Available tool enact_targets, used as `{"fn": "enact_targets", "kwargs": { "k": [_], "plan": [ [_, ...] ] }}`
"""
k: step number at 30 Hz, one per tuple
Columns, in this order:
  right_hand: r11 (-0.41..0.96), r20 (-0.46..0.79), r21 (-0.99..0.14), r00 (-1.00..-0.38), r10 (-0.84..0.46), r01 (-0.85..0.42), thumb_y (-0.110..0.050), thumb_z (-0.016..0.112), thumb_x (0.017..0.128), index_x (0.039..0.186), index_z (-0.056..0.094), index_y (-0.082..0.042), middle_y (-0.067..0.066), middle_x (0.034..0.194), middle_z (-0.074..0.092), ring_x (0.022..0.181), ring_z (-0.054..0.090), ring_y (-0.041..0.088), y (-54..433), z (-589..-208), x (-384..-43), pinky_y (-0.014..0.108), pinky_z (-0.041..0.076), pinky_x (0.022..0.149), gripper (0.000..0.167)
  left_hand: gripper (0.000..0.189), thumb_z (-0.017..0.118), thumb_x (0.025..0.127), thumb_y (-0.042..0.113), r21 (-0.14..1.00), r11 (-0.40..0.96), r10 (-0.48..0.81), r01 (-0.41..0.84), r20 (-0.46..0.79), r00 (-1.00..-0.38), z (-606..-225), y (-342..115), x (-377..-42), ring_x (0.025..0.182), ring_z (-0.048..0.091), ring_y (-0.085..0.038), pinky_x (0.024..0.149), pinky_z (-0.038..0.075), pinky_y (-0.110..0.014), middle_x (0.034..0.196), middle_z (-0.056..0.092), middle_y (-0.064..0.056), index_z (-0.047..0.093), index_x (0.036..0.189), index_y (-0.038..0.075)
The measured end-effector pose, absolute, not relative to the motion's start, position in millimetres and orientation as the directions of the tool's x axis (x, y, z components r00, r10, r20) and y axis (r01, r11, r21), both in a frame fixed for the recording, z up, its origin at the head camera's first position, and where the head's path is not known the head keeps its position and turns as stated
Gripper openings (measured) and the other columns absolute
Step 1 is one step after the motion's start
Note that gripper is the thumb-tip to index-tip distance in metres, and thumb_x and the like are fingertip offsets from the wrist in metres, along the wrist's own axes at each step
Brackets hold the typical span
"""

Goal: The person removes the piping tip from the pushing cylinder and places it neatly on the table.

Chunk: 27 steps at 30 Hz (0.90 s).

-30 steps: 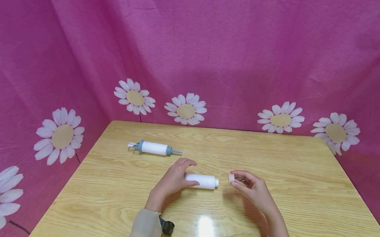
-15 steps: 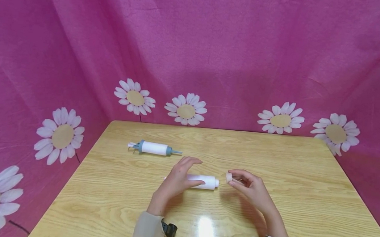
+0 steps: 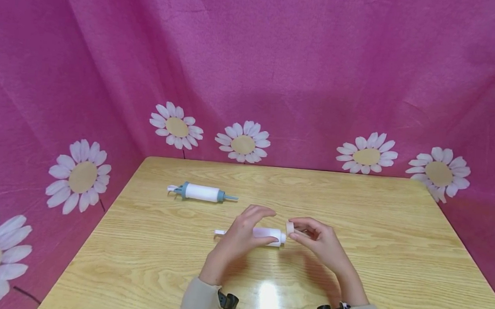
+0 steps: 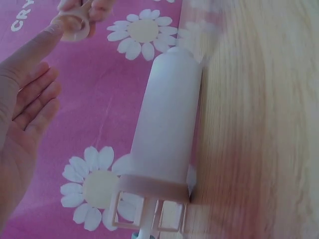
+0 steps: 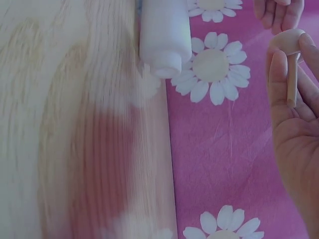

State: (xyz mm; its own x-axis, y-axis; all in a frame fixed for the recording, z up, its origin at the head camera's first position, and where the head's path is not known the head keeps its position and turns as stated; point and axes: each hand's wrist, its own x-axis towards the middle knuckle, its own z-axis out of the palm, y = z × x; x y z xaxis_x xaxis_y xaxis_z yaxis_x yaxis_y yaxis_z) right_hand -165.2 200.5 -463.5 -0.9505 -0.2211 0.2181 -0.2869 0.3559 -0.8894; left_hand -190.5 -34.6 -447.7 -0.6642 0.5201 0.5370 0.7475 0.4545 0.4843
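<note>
I sit over a pale wood-grained table (image 3: pixel 398 263) that fills the lower part of the head view, a bright glare glinting near its bottom edge; a magenta cloth (image 3: pixel 295 67) hangs behind and at both sides, printed with large white daisies (image 3: pixel 243 145), their centres yellowish. Both my forearms come up from the bottom of the frame in light sleeves (image 3: pixel 199 300), with black wrist cameras (image 3: pixel 228 302) strapped on. My left hand (image 3: pixel 242 232), just below the centre, grips nothing: its thumb and index finger are spread in a wide curve above a white tube (image 4: pixel 167 114), and the left wrist view shows the fingers well clear of it. My right hand (image 3: pixel 320 241), right of centre and raised off the wood, pinches a stemmed cap (image 3: pixel 290 228) between thumb and fingertips. The cap is small and pale, its round end facing left, its thin stem running back towards my palm; the right wrist view shows it apart from the tube's neck. The tube lies on its side in the lower centre, smooth and plain, the short neck at its right end, squared loops at the other. A second tube (image 3: pixel 202 193), white with grey-blue ends, lies farther up and left.
</note>
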Motion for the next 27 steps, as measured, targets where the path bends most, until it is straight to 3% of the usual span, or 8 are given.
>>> {"fn": "enact_targets", "kwargs": {
  "k": [15, 27],
  "plan": [
    [0.3, 0.235, -0.903, -0.939, -0.251, -0.307, -0.017, 0.069, 0.091, 0.12, 0.066, -0.004, 0.018, 0.115, 0.07, 0.095, 0.065, -0.002, 191, -461, -167, 0.019, 0.058, 0.079, 0.032, 0.049, 0.083, 0.077, 0.022, 0.441, 0.415, 0.521, 0.796, 0.601, -0.606, -446, -26, -188, 0.114, 0.061, -0.017, 0.101, 0.052, -0.024, 0.118, 0.068, -0.004, 0.065, 0.119, 0.007],
    [0.288, 0.223, -0.909, -0.935, -0.276, -0.302, -0.017, 0.07, 0.09, 0.119, 0.065, -0.005, 0.017, 0.112, 0.07, 0.092, 0.065, 0.0, 188, -463, -168, 0.021, 0.058, 0.076, 0.032, 0.036, 0.082, 0.079, 0.018, 0.464, 0.397, 0.525, 0.792, 0.592, -0.611, -449, -25, -188, 0.108, 0.063, -0.015, 0.098, 0.053, -0.022, 0.11, 0.071, -0.002, 0.068, 0.111, 0.009]
  ]
}}
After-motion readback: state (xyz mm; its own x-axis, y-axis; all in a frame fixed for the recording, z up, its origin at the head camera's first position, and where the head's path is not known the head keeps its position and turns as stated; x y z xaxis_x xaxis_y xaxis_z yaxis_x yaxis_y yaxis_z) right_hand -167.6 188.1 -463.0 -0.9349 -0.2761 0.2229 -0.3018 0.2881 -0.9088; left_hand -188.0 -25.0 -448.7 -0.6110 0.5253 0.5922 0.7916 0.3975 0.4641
